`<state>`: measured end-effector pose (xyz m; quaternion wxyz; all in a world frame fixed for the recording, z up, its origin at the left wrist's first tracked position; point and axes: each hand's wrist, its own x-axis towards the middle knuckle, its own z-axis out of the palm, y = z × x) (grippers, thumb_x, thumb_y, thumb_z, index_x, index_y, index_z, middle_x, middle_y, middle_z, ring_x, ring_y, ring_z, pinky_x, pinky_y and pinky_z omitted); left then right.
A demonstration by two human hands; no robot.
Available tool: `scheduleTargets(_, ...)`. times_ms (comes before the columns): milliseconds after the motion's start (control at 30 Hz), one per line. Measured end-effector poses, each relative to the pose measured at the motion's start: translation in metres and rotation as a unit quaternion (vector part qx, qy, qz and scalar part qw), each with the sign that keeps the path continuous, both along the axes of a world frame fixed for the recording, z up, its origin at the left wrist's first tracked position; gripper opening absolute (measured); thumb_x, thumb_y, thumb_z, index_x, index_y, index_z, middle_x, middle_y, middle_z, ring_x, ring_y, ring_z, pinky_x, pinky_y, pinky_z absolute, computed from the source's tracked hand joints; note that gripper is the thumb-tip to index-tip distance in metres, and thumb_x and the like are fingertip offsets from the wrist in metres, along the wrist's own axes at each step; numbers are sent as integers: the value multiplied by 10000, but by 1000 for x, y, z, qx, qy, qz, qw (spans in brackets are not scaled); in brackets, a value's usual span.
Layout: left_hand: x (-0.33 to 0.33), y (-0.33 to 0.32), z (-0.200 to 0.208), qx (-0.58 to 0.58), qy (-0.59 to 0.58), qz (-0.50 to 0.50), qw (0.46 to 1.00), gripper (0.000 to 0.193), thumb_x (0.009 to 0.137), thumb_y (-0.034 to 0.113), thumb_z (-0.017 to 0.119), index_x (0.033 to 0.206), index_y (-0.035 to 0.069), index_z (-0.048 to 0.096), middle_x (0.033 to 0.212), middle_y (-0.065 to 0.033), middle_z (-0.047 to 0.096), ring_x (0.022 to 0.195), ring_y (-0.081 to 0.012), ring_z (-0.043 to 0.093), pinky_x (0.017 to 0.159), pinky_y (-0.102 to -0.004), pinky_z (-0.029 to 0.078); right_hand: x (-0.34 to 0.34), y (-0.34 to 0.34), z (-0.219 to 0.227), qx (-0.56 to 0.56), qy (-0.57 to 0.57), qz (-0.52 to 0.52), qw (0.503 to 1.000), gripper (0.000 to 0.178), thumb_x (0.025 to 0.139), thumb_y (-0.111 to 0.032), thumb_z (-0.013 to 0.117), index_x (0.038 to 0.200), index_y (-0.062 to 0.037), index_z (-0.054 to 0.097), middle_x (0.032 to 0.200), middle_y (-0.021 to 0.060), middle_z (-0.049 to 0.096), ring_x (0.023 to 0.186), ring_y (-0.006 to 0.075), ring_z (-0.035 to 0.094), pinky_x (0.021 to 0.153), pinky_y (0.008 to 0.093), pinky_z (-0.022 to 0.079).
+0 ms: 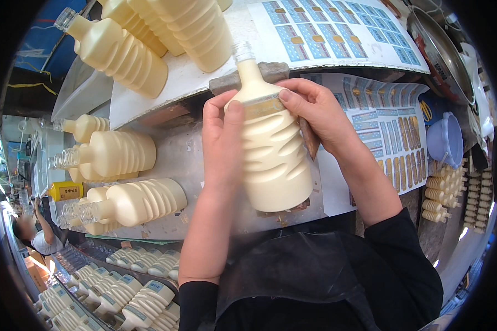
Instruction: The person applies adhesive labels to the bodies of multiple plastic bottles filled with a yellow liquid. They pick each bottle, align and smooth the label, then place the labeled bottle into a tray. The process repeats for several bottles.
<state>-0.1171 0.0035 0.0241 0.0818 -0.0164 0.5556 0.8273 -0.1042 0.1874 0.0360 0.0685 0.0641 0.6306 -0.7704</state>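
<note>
A cream-coloured bottle (pixel 276 160) with wavy ridges and a clear threaded neck lies before me, its neck pointing away. Its neck end is by a grey padded block (pixel 271 73). A greyish-gold label strip (pixel 262 106) crosses its shoulder. My left hand (pixel 222 129), partly blurred, closes round the bottle's left side, thumb at the strip's left end. On the right, my right hand (pixel 313 108) grips the shoulder, its thumb pressing the strip's right end. A brown flat-sided piece (pixel 308 138) sits under my right hand, against the bottle; what holds it there is hidden.
Label sheets lie on the raised white board (pixel 268 41) and at right (pixel 337 187). Plain cream bottles stand left (pixel 124 154) and far left (pixel 119 58). A lavender bucket (pixel 446 140), a metal pan (pixel 439 49), labelled bottles (pixel 149 300) and another person (pixel 41 234) surround the bench.
</note>
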Motion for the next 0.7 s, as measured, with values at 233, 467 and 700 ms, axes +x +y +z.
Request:
scheduleTargets(233, 2, -8, -3, 43, -19, 0, 999, 338, 1135, 280, 442, 1324, 18, 543, 1181, -94, 667, 1066, -151, 658, 948, -324, 559, 0, -1, 4, 15, -10, -8, 1000, 403, 1002, -276, 686, 1267, 26, 652, 1085, 80, 723, 956, 90, 660, 850, 238, 531)
scheduleTargets(467, 11, -5, -3, 49, -44, 18, 998, 338, 1139, 294, 414, 1311, 24, 520, 1246, -94, 624, 1150, -159, 610, 1006, -322, 508, 2, -1, 8, 7, -29, -15, 999, 422, 977, -286, 728, 1242, 36, 657, 1083, 80, 723, 969, 100, 657, 876, 256, 522)
scheduleTargets(700, 11, -10, -5, 45, -21, -9, 999, 372, 1127, 378, 435, 1281, 49, 512, 1224, -66, 605, 1134, -139, 585, 995, -314, 495, 2, 1, 6, 5, -27, -14, 1000, 403, 989, -288, 722, 1234, 26, 661, 1096, 76, 721, 986, 99, 656, 887, 259, 523)
